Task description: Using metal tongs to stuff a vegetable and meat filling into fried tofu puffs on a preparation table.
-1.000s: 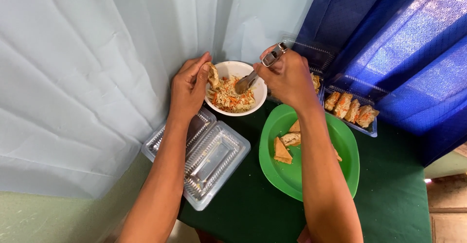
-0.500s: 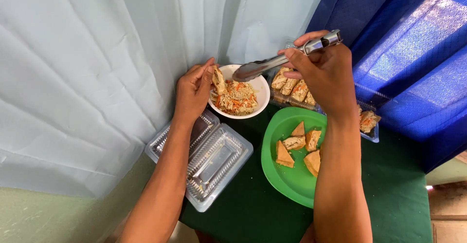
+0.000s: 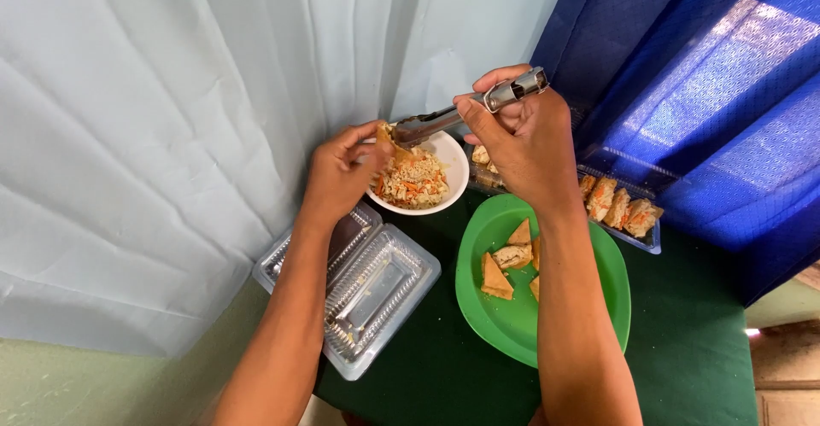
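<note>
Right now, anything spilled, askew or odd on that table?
Nothing stands out. The white bowl of shredded filling sits upright, the wedges lie inside the green plate, and the empty clear clamshell lies open at the table's edge. The right hand holds tongs to a wedge in the left hand.

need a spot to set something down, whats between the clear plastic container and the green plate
In the head view, only bare dark green tablecloth lies between the empty clear plastic container and the green plate; nothing sits there.
</note>
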